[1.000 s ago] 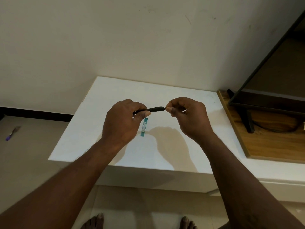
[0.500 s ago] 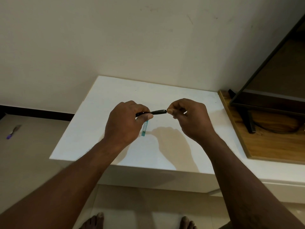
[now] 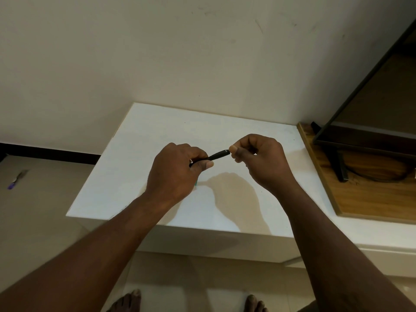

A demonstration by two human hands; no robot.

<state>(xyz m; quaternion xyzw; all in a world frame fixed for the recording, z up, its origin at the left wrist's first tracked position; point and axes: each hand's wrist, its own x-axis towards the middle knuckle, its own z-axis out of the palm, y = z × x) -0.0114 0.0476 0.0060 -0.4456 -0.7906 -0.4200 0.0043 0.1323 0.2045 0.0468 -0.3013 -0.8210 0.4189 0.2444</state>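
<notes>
Pen (image 3: 218,154), slim and black, half hidden: my left hand (image 3: 174,172) grips its barrel, right hand (image 3: 261,158) pinches its end.

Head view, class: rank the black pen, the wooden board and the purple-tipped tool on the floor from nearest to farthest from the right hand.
1. black pen: pinched at its end by the right hand.
2. wooden board: off to the right.
3. purple-tipped tool: far left, on the floor.
</notes>
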